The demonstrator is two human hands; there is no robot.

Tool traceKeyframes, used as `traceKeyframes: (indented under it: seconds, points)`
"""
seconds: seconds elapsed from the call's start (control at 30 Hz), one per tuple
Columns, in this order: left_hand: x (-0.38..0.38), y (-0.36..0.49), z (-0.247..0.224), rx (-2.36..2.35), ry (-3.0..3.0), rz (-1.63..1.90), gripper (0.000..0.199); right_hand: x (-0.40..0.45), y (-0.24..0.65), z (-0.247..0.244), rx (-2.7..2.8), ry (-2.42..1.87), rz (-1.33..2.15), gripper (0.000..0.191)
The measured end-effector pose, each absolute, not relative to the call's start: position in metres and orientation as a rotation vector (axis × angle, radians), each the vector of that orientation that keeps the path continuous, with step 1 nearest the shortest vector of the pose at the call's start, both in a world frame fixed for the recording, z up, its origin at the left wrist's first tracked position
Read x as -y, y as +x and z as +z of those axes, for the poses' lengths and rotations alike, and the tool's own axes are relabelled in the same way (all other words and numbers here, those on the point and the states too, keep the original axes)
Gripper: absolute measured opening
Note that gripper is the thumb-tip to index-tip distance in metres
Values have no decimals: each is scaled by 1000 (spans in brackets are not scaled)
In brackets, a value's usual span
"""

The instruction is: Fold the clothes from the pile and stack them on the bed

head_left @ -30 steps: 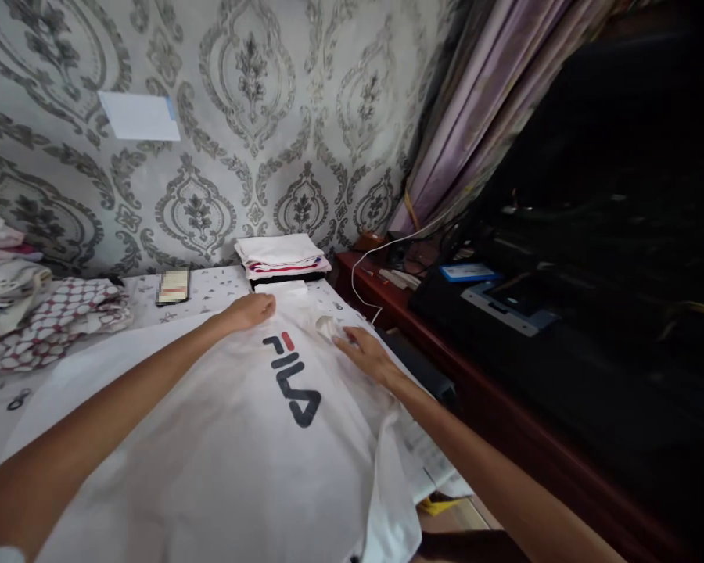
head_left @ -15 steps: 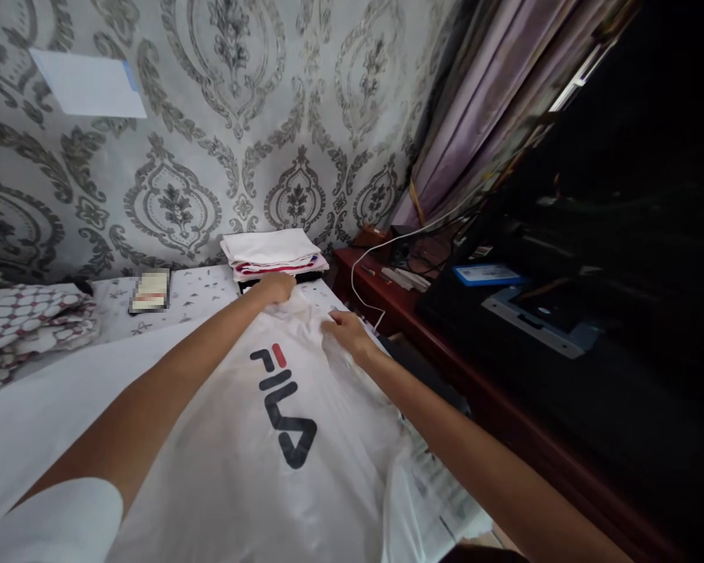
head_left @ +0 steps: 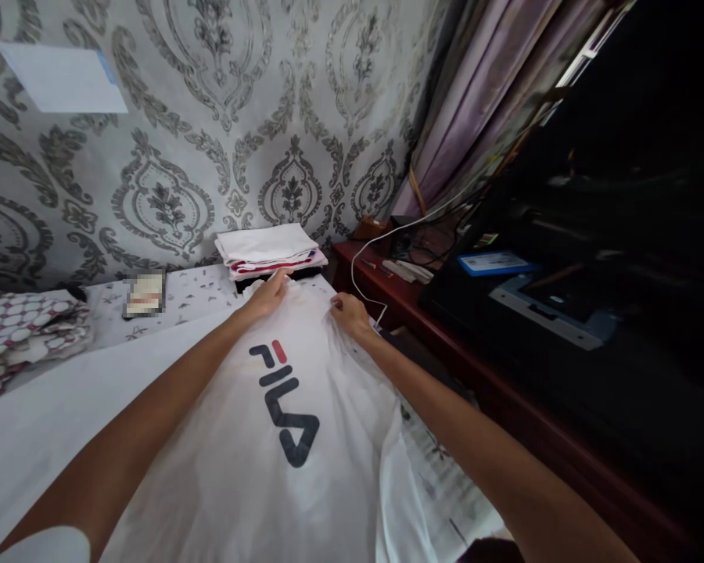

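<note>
A white FILA T-shirt (head_left: 340, 438) is spread across the bed, its dark and red lettering running towards me. My left hand (head_left: 268, 295) is closed on the shirt's far edge, close to a stack of folded clothes (head_left: 270, 244). At the far right part of the shirt, my right hand (head_left: 350, 314) pinches the fabric, fingers curled. The cloth between the hands is drawn into soft folds. My forearms cover part of its sides.
A phone-sized item (head_left: 145, 293), blurred out, lies left of the stack. Patterned cloth (head_left: 29, 328) is bunched at the far left. On the right stands a dark red desk (head_left: 399, 288) with a white cable (head_left: 360, 289) and a blue-edged box (head_left: 496, 263).
My left hand has shifted slightly left and its fingers now point upward along the cloth. The fabric between the hands looks smoother. The view has shifted slightly.
</note>
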State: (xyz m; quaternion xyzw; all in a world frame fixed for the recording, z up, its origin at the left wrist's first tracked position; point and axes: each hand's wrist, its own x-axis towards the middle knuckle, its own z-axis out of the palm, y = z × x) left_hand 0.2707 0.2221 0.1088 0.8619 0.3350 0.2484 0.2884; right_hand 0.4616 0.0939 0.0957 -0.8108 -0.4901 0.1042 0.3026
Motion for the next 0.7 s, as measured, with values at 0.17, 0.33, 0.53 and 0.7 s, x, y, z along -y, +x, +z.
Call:
traceKeyframes:
  seconds: [0.17,0.33,0.53,0.7]
  points:
    - [-206,255,95,-684,2424,632,52,-77,430,104,1648,-1996,178,39]
    - [-189,239,80,-748,2652,469,51,-61,405,92,2321,-1720,273,52]
    - [-192,235,72,-824,2814,317,47,-40,459,97,1820,-2294,139,42]
    - [-179,242,80,-835,2848,440,39,3,461,117,1756,-2231,16,32]
